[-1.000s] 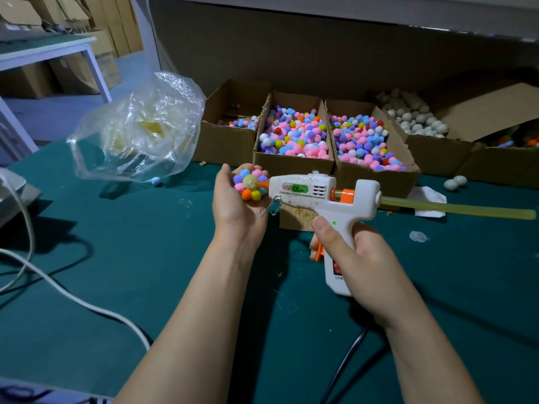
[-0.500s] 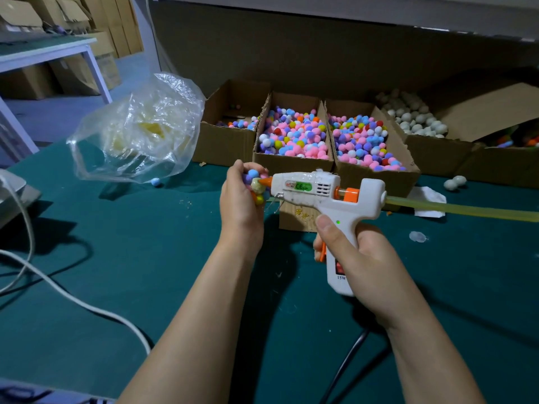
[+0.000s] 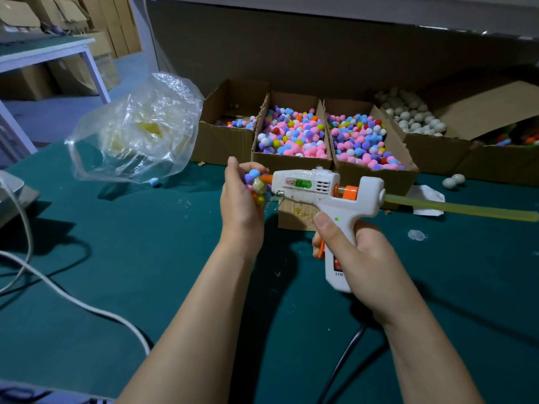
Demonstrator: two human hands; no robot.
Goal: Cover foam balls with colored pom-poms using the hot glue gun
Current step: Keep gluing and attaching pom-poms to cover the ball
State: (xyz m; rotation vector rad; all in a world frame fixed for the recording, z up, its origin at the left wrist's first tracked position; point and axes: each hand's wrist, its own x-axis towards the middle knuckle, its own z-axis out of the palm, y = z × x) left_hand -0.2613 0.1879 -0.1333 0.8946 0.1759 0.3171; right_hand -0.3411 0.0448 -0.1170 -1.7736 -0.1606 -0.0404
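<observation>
While the L hand (image 3: pixel 240 205) cups the foam ball (image 3: pixel 259 185) at centre frame, thumb up and fingers curled round the far side, the ball sits tight in that grip w/ pom-poms stuck on above and below and a bare, glue-shiny patch facing right; the orange nozzle (image 3: pixel 267 178) of the glue gun (image 3: pixel 320 191) is touching that patch; the R hand (image 3: pixel 358 258) is wrapped firm round the white handle, thumb laid up the near side by the green light, fingers curled at the orange trigger (image 3: pixel 320 249); whether it's squeezed, can't tell; a yellowish glue stick (image 3: pixel 460 209) pokes out the back of the gun toward the right edge; a black cord (image 3: pixel 341 363) drops from the handle to the bottom of the frame.

Just behind the gun, a cardboard scrap (image 3: pixel 294 214) w/ glue blobs lies on the green table (image 3: pixel 116 258); beyond it, open boxes run across the upper middle: left box (image 3: pixel 221 144) w/ only a few pom-poms at its right side, centre box (image 3: pixel 291 163) and right box (image 3: pixel 376 177) heaped w/ pink, blue, purple and yellow ones; further right, a box of white balls (image 3: pixel 431 153); two loose white balls (image 3: pixel 453 180) sit on the table at right, near a white paper scrap (image 3: pixel 428 196).

Upper left, a crumpled clear plastic bag (image 3: pixel 137 129), w/ one blue pom-pom (image 3: pixel 154 182) just below it; a white cable (image 3: pixel 73 298) snakes across the lower left.
</observation>
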